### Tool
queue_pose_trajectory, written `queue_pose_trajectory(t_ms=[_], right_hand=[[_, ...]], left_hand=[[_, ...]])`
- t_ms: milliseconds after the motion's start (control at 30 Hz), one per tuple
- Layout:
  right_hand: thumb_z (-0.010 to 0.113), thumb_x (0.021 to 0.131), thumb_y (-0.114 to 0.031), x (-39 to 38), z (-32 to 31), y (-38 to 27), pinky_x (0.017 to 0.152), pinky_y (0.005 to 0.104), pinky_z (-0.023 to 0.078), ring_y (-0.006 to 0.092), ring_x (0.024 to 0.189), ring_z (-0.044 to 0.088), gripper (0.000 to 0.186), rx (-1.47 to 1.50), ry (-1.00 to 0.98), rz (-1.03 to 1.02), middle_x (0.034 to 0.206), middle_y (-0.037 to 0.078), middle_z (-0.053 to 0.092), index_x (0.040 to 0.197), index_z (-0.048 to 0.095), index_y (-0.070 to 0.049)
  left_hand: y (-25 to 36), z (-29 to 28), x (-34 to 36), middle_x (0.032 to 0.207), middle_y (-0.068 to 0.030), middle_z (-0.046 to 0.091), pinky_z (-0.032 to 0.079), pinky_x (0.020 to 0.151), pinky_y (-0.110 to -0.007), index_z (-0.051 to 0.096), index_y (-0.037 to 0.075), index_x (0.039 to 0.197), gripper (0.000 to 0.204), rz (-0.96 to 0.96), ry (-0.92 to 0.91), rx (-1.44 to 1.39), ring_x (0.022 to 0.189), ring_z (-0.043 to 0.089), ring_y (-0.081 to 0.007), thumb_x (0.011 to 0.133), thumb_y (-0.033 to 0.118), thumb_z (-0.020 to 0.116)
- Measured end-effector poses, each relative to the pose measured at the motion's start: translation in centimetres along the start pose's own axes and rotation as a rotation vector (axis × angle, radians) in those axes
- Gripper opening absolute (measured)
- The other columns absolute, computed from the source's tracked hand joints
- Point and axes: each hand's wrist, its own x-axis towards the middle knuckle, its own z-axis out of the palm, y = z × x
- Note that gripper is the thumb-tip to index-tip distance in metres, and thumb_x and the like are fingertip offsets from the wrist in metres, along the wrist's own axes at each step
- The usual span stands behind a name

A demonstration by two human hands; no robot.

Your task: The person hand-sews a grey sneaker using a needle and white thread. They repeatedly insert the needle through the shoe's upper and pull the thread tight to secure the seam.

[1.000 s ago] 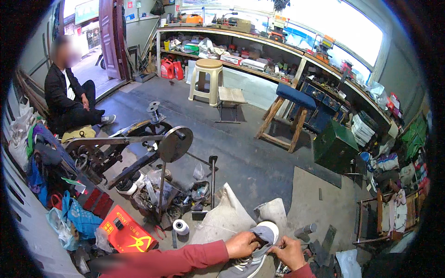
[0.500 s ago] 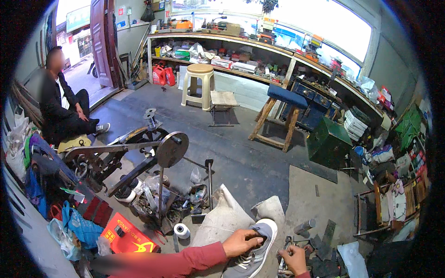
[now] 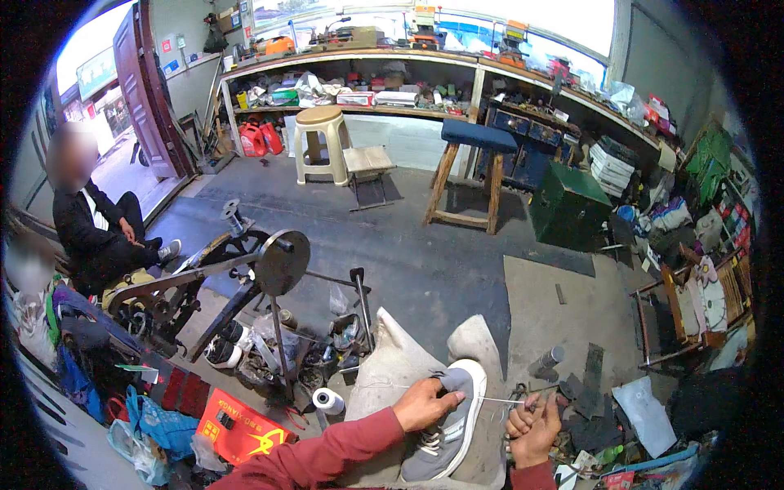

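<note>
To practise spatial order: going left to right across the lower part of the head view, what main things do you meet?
Bright blue bag, red box, white spool, left hand, right hand, pale sheet. The grey shoe overlaps the left hand, so it is left out.

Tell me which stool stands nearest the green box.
The wooden-legged stool with the blue seat, just left of the green box. The round-topped cream stool and the low folding stool both stand farther left.
</note>
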Motion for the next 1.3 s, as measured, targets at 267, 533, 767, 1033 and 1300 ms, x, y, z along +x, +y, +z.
queue_pose_trajectory(t_ms=[267,533,767,1033,1300], right_hand=[[0.089,0.079,-0.022,0.2,-1.1,2.7,0.057,0.0274,0.043,0.0115,0.063,0.050,0.036,-1.194,-0.025,-0.463,0.072,0.002,0.057,0.089,0.061,-0.002],[0.091,0.077,-0.016,1.3,0.7,3.8,0.059,0.0235,0.044,0.0078,0.067,0.044,0.041,-1.316,-0.036,-0.452,0.077,0.000,0.052,0.096,0.057,-0.002],[0.091,0.077,-0.022,1.4,0.6,3.6,0.058,0.0270,0.045,0.0111,0.062,0.047,0.045,-1.303,-0.045,-0.537,0.070,0.003,0.052,0.099,0.056,-0.003],[0.073,0.093,-0.013,0.2,1.2,2.0,0.071,0.0244,0.048,0.0052,0.085,0.056,0.023,-0.968,-0.143,-0.231,0.096,0.001,0.062,0.106,0.056,-0.003],[0.059,0.097,-0.002,-1.8,1.6,1.2,0.066,0.0267,0.050,0.0098,0.070,0.058,0.029,-1.187,-0.349,-0.413,0.089,0.008,0.069,0.126,0.065,0.001]], left_hand=[[1.0,-1.3,-1.9,0.075,-0.0137,0.069,0.050,0.058,-0.043,0.069,0.003,0.110,0.034,0.303,0.129,-0.021,0.062,0.065,-0.0279,0.098,0.034,0.066],[-1.6,-6.8,-4.4,0.055,-0.0146,0.053,0.041,0.049,-0.039,0.055,0.003,0.066,0.037,0.338,0.378,0.456,0.047,0.051,-0.0290,0.090,0.023,0.074],[-0.2,-7.0,-4.5,0.080,-0.0108,0.065,0.050,0.067,-0.034,0.057,-0.001,0.073,0.027,0.284,0.592,-0.681,0.068,0.062,-0.0207,0.097,0.012,0.058],[4.4,-2.4,-3.0,0.082,-0.0107,0.066,0.049,0.059,-0.034,0.072,0.001,0.093,0.009,0.678,0.223,0.222,0.065,0.063,-0.0226,0.084,0.001,0.072],[3.6,-1.2,-1.8,0.082,-0.0095,0.061,0.050,0.060,-0.035,0.073,0.005,0.096,0.016,0.640,0.236,0.387,0.065,0.063,-0.0261,0.081,0.003,0.078]])
